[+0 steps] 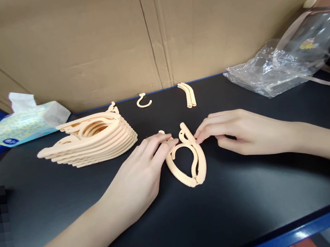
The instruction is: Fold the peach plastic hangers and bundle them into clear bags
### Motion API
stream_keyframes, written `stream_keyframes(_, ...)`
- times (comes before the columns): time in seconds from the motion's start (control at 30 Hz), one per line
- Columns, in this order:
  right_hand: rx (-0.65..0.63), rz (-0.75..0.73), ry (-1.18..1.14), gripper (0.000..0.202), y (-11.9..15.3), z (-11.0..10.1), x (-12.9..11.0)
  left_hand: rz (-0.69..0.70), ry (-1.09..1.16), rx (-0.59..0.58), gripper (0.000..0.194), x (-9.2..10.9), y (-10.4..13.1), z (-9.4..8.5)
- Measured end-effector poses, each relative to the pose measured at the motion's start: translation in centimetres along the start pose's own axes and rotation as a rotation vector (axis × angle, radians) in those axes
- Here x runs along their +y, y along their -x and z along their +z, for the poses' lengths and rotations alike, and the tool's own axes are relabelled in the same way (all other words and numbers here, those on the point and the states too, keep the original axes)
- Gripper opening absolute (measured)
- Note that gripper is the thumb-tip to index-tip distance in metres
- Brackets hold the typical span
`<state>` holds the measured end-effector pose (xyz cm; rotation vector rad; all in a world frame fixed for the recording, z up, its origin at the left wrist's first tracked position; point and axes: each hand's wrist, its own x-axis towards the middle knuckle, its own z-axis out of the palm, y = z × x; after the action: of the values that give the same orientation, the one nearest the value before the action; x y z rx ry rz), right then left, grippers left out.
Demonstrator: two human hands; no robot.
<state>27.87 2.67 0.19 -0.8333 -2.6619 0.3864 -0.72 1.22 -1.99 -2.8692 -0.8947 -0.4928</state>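
A cream plastic folding clothes hanger (201,161) lies on the black tabletop between my hands, its two arms folded upward around the curved hook. My left hand (143,171) has its thumb and fingers closed on the upper end of the left arm, covering part of it. On the other side, the extended fingertips of my right hand (238,130) touch the outer edge of the right arm, with the thumb held apart. Left of my left hand sits a stack of similar folded hangers (105,143), with a small loose piece (113,108) behind it.
Farther back lie a loose hook (144,101) and two hanger arms (189,94) side by side. A tissue pack (27,122) stands at the left. Crumpled clear plastic (266,72) and a transparent bag (316,32) occupy the right. Cardboard (92,39) walls the back; a blue rail (298,234) edges the front.
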Motion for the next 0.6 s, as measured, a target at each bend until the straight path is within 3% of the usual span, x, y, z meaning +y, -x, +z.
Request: stream_keyframes(0.6,0.0,-0.013,0.014,0.035,-0.09,-0.16,0.0,-0.005,0.053,0.015,0.035,0.28,-0.13,-0.39)
